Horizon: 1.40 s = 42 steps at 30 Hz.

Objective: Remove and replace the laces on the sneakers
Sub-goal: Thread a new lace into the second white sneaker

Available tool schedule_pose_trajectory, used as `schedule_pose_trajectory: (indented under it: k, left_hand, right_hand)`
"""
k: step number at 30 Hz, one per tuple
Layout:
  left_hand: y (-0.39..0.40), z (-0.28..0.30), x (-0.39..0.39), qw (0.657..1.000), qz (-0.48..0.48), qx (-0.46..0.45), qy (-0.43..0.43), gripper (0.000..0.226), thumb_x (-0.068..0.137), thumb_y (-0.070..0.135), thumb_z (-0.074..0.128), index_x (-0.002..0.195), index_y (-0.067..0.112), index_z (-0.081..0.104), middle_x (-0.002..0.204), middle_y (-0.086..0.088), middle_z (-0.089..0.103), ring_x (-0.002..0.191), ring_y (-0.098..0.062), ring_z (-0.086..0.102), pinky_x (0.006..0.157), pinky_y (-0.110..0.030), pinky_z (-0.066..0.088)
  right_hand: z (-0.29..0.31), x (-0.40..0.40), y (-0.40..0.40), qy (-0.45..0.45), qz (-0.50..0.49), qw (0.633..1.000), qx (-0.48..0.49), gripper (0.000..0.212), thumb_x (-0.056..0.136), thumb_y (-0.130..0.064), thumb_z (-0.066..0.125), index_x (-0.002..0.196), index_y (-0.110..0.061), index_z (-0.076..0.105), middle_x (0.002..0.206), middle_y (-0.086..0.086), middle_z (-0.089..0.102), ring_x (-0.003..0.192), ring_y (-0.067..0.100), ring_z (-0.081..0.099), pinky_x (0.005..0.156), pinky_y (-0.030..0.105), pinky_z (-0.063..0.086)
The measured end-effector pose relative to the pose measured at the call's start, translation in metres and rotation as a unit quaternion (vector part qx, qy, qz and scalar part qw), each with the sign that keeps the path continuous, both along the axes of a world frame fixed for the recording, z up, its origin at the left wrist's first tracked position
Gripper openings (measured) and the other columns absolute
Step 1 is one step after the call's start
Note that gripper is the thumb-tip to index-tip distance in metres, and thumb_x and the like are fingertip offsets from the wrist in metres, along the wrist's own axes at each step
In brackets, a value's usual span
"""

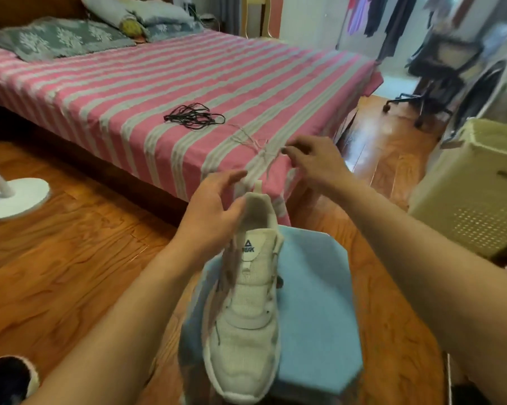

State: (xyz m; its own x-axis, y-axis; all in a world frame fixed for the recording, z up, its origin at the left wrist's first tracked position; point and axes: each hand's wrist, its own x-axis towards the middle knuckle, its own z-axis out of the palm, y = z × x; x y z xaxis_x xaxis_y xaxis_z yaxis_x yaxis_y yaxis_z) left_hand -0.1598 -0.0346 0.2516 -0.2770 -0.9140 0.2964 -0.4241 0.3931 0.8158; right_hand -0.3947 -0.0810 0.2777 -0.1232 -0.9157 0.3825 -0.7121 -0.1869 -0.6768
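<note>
We see a pink-striped bed [188,83] with black laces [194,116] on it, above a wooden floor [56,244]. Our left hand [214,209] grips the white sneaker [246,317] at its heel, over a blue stool [313,302]. Our right hand [310,159] pinches a pale lace [252,141] lying at the bed's edge.

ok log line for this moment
left hand holds sneaker | right hand pinches pale lace | black lace on bed

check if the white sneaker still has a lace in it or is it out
Mostly out, as far as shows: the white sneaker has bare eyelets over its tongue. The pale lace lies on the bed, pinched by the right hand. Motion blur hides the left eyelets.
</note>
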Motion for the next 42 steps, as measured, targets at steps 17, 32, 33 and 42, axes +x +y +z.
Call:
schedule_pose_trajectory:
  k: [17,32,33,42]
  left_hand:
    - [0.115,0.094,0.085,0.927,0.020,0.256,0.273,0.037,0.108,0.032,0.041,0.073,0.022,0.043,0.053,0.006,0.025,0.037,-0.007,0.019,0.036,-0.018,0.016]
    - [0.140,0.014,0.059,0.952,-0.232,0.198,-0.039,0.007,0.106,0.012,0.051,0.102,0.008,0.055,0.069,0.000,0.052,0.057,-0.012,0.043,0.051,-0.025,0.036]
    - [0.136,0.011,0.065,0.949,-0.231,0.214,-0.028,0.006,0.105,0.008,0.051,0.102,0.007,0.055,0.070,-0.002,0.054,0.058,-0.015,0.045,0.051,-0.025,0.038]
    - [0.147,0.004,0.044,0.968,-0.219,0.115,-0.032,0.022,0.088,0.023,0.078,0.090,0.015,0.058,0.068,-0.002,0.070,0.057,-0.014,0.064,0.054,-0.027,0.050]
  right_hand:
    - [0.011,-0.047,0.300,0.186,-0.140,0.935,0.268,0.022,0.097,-0.025,0.062,0.075,-0.025,0.060,0.083,0.000,0.068,0.076,0.017,0.060,0.064,0.031,0.040]
    - [-0.011,0.082,0.246,-0.172,0.180,0.914,0.321,0.029,0.103,-0.036,0.053,0.106,-0.015,0.072,0.062,0.002,0.037,0.052,0.012,0.030,0.047,0.026,0.024]
    - [-0.009,0.074,0.243,-0.157,0.167,0.919,0.320,0.030,0.103,-0.033,0.053,0.097,-0.012,0.073,0.060,0.001,0.035,0.052,0.013,0.029,0.047,0.026,0.024]
    - [-0.001,0.078,0.259,-0.217,0.261,0.841,0.421,0.028,0.105,-0.040,0.042,0.105,-0.039,0.070,0.087,-0.005,0.069,0.065,0.015,0.056,0.058,0.024,0.044]
